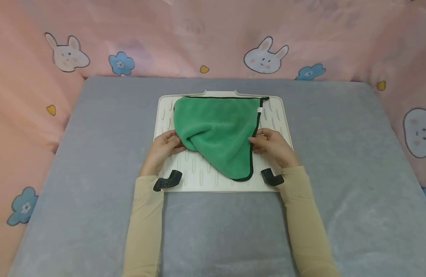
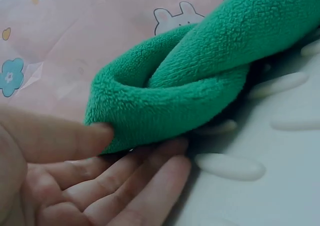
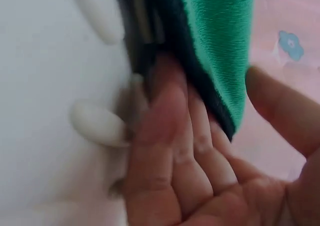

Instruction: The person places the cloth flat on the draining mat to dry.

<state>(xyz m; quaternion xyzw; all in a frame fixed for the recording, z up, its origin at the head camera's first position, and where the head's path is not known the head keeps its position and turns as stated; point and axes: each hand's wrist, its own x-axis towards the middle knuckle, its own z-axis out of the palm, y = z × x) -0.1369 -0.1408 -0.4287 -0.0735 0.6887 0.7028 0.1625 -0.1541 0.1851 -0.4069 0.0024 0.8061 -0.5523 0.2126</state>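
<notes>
No text, brand or number can be read. A single label is shown — a small white tag (image 1: 259, 110) on the green plush cloth (image 1: 220, 123), placed at its black edging (image 1: 252, 159) on the right side, just below the upper right corner as seen in the head view. Faint greyish marks are borne by the tag, but they are too small and blurred to be made out — whether letters, a logo or care symbols are printed there cannot be told.
</notes>
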